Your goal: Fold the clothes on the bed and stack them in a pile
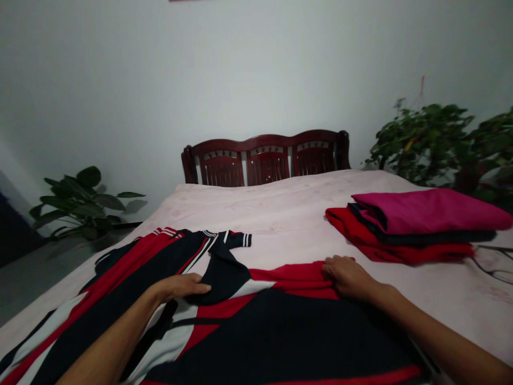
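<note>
A navy, red and white tracksuit garment (304, 337) lies spread in front of me on the bed. My left hand (182, 286) pinches a navy flap of it, thumb on top, at the garment's left side. At the far edge, my right hand (348, 274) has its fingers closed on the red part. The cloth is pulled out flat between both hands, with a white stripe across it. Left of it lies another striped garment (132, 289) in the same colours, stretched lengthwise, with white-banded cuffs at its far end. My left forearm hides part of it.
A folded stack of clothes, with a magenta garment (436, 211) over navy and red ones (401, 252), sits at the right. Eyeglasses (500, 272) lie beside it. The pink bedsheet (280, 214) reaches a dark wooden headboard (266, 158). Leafy plants (84, 200) stand on both sides.
</note>
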`<control>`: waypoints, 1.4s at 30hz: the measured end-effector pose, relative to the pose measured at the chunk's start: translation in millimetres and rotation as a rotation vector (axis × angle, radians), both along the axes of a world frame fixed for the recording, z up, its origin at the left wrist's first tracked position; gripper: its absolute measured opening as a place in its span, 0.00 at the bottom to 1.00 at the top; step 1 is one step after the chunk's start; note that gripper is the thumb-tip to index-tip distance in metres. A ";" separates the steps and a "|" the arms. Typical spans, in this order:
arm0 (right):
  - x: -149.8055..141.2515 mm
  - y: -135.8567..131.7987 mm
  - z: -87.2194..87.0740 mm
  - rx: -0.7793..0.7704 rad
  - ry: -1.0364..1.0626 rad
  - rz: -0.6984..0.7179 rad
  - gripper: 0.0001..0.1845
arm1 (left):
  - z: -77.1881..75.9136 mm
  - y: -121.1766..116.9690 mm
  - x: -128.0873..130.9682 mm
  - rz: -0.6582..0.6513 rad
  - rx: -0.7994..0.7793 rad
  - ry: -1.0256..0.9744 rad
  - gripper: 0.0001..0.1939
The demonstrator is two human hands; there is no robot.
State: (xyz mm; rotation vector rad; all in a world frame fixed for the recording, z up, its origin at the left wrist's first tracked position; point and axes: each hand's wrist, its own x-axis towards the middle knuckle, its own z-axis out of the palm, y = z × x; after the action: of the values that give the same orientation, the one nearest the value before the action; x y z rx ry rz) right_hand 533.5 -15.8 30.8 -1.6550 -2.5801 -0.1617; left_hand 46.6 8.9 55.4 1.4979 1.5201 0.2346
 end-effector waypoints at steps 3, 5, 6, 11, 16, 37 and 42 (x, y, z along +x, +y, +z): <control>-5.7 -2.1 8.6 -0.085 -0.044 -0.086 0.12 | -6.9 -5.7 -6.1 0.044 0.036 -0.045 0.26; -20.0 -3.3 20.6 -0.091 -0.041 -0.100 0.12 | -11.0 -8.3 -8.5 0.064 0.060 -0.135 0.25; -30.4 -4.1 26.1 -0.083 -0.017 -0.081 0.12 | -12.5 -9.0 -9.1 0.082 0.078 -0.195 0.24; -93.0 -6.4 23.5 -0.141 0.172 0.119 0.14 | -13.1 -6.3 -5.9 0.210 0.174 -0.529 0.24; -109.5 7.2 -0.7 -0.193 0.147 0.114 0.11 | -9.7 2.4 3.0 0.286 0.237 -0.726 0.21; -6.6 5.1 11.1 -0.091 0.010 0.158 0.11 | -3.9 -19.6 -4.4 0.124 -0.045 -0.499 0.15; -34.3 15.7 26.0 -0.281 0.247 -0.075 0.15 | -10.2 -16.4 1.6 0.211 -0.183 -0.574 0.29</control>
State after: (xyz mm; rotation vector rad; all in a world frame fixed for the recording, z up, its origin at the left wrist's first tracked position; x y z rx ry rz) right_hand 499.2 -0.1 56.8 -1.7300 -2.4422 0.3948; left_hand 48.3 -7.5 45.1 1.0078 1.1896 0.5799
